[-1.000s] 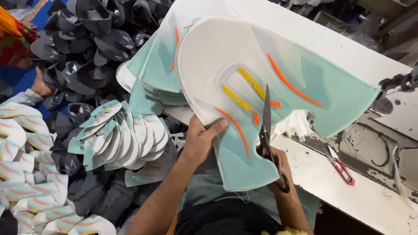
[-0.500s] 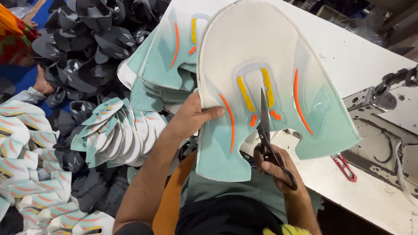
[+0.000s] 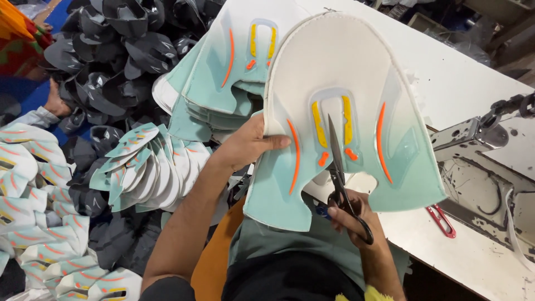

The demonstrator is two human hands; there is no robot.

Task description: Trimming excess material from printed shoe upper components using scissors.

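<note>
2 bare forearms, no sleeves reaching the wrists. Left hand (image 3: 248, 146) and right hand (image 3: 351, 220) ungloved, no rings or watch showing. Pale teal-grey garment over the torso, just below the right hand. Black cloth under that. Orange fabric left of the teal garment. Scrap of yellow by the right elbow.

One white-and-mint shoe upper (image 3: 356, 72) is being held up, with one pair of black scissors (image 3: 341, 178) lying against it. Two hands are showing: the left hand (image 3: 245, 146) and the right hand (image 3: 356, 220). One red clipper (image 3: 441, 220) is lying on the bench (image 3: 473, 83). One stack of matching uppers (image 3: 223, 83) is sitting behind, perhaps five or six deep; its edges are overlapping too much to count. One sewing machine (image 3: 485, 156) is standing at the right.
</note>
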